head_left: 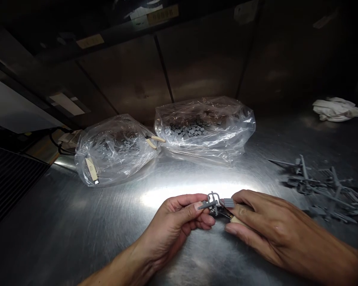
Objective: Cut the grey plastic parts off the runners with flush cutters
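Grey piece (209, 205): branched, it was held between both hands just above the bench (113, 222), with a ribbed block (228, 203) at its right end, close to the right hand's knuckles.
Left hand (179, 218): its thumb and forefinger pinched the stem of the piece; the other fingers curled loosely below.
Right hand (265, 222): its fingers were closed around the pale handle (237, 221) of a tool that looked like a cutter.
Tool tip: it reached in among the branches; whether the jaws met or bit anything could not be told.
Stem pinch: a firm hold near the working point would probably have limited twisting, provided the left fingertips lay clear of the tip.
Tool angle: setting it flat against the block's edge, then squeezing smoothly, seemed likeliest to leave a clean face.
Sight line: a slight tilt of the piece would have shown the tip better.
Loose pile (335, 182): more branched grey pieces lay to the right.
Bags (128, 163): two clear ones behind held small grey blocks.
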Tool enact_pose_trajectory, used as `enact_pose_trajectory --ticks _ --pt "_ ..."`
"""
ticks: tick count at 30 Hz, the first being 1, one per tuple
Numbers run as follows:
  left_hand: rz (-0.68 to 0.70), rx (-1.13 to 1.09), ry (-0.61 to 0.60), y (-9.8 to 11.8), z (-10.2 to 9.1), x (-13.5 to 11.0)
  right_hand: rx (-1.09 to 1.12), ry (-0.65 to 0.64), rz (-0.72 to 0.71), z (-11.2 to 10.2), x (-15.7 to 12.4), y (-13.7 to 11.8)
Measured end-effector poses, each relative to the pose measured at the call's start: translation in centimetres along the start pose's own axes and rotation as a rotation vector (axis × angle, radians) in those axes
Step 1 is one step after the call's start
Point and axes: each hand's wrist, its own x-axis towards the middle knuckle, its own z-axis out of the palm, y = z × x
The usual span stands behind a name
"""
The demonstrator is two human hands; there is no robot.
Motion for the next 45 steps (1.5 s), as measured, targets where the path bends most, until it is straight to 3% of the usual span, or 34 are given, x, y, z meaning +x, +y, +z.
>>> enact_pose_trajectory --ticks 21,25,28,33,40,45 --pt "0.020 0.075 -0.011 0.2 0.1 -0.1 0.012 0.056 -0.015 -0.6 -0.4 1.1" --pt "0.078 0.257 0.012 0.1 -0.1 -0.2 0.055 0.150 0.130 -1.2 -0.3 1.5" --pt "0.089 0.365 0.027 0.2 0.0 -0.4 0.094 0.133 0.278 -1.1 0.1 1.8" --pt "0.001 0.250 0.001 0.4 0.8 -0.9 0.202 0.079 0.353 -0.2 1.0 1.3" --pt "-0.091 0.127 -0.111 -1.2 0.8 -1.0 0.478 0.153 0.433 -0.5 1.8 -0.9" --pt "-0.002 0.056 -0.157 -2.7 0.5 -0.2 0.657 0.148 0.449 1.1 1.2 -1.8"
